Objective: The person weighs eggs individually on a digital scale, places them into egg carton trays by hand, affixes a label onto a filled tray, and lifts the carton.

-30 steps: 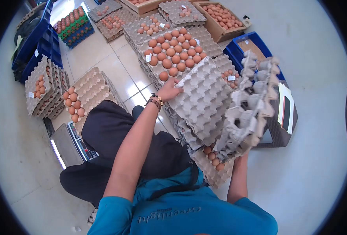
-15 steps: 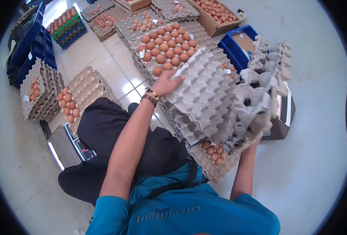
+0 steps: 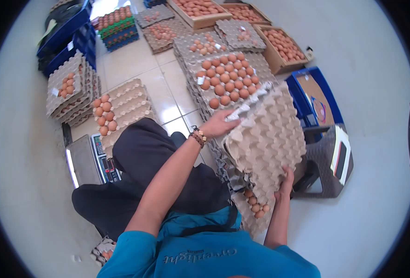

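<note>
— Egg tray [image 3: 267,134], empty and turned upside down: where have you got it?

— Your left hand [image 3: 221,124] is closed on its far-left corner, your right hand [image 3: 286,178] is flat against its near edge, fingers spread. It hangs tilted just over the loaded stack of trays [image 3: 253,211] under your right hand.

— Risk?

— You could crack the eggs [image 3: 226,78] beyond your left hand if that corner drags across them, or the soft pulp could buckle and slip.

— Changed?

— A second ago your right hand held a bundle of trays upright; now only this one shows.
</note>
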The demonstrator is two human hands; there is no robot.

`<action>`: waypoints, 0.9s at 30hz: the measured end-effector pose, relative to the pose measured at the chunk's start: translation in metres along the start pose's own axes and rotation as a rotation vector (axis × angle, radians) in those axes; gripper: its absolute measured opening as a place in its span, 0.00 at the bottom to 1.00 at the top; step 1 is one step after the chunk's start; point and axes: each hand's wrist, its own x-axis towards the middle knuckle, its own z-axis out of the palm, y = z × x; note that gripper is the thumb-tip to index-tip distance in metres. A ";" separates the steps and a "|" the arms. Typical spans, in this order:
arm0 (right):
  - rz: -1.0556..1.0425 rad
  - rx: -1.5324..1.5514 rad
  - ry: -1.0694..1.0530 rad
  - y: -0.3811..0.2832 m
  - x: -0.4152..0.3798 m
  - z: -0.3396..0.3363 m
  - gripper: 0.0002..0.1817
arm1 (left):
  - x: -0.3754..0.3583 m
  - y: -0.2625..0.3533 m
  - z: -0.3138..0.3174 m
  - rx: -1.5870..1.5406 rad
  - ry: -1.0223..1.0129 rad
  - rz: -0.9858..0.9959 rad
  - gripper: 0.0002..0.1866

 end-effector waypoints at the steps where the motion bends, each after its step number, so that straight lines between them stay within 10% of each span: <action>1: 0.115 0.145 -0.050 -0.009 -0.016 0.010 0.37 | -0.003 -0.002 -0.001 0.002 0.000 -0.020 0.23; 18: 0.186 0.299 -0.107 0.021 -0.021 0.027 0.39 | 0.079 -0.089 -0.023 -0.001 0.051 -0.174 0.43; 20: 0.132 0.188 -0.058 0.022 -0.016 0.029 0.40 | 0.071 -0.067 -0.039 -0.195 0.184 -0.331 0.36; 24: 0.107 0.097 -0.090 0.019 0.000 0.015 0.41 | 0.022 0.027 -0.095 0.073 0.262 -0.038 0.27; 27: -0.481 -0.120 0.391 -0.001 -0.022 0.036 0.37 | -0.073 0.128 -0.131 0.150 0.436 0.249 0.19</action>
